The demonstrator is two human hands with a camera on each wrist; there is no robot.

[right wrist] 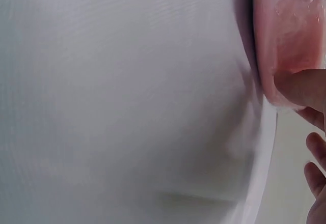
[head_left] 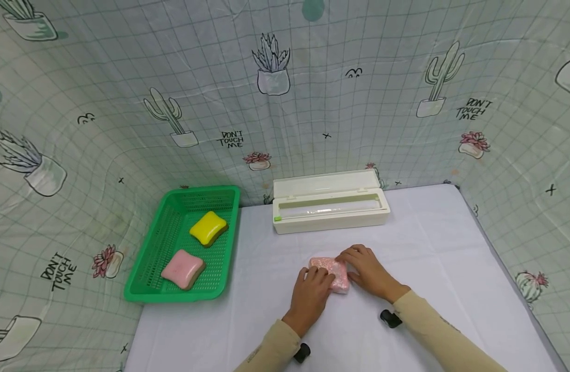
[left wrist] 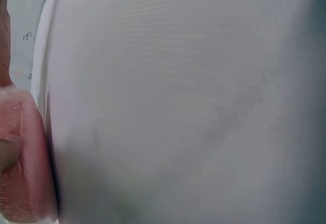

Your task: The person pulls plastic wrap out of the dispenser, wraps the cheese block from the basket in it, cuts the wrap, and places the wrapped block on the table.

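Observation:
A pink sponge (head_left: 332,268) wrapped in clear, wrinkled plastic film lies on the white-covered table between both hands. My left hand (head_left: 311,294) holds its left and near side, with bent fingers over the top; its thumb tip (left wrist: 9,151) presses into the wrapped side. At the right edge, my right hand (head_left: 370,273) grips the sponge with thumb and forefinger. The right wrist view shows that thumb (right wrist: 300,87) against the film-covered sponge (right wrist: 288,35), while other fingers of this hand stand off it. Much of the left hand falls outside the left wrist view.
Behind the hands stands a long white cling film dispenser (head_left: 331,223), its lid raised and a roll (head_left: 329,207) inside. To the left, a green basket (head_left: 234,243) holds a yellow sponge (head_left: 208,227) and a pink sponge (head_left: 181,268). A patterned curtain (head_left: 313,119) encloses the table.

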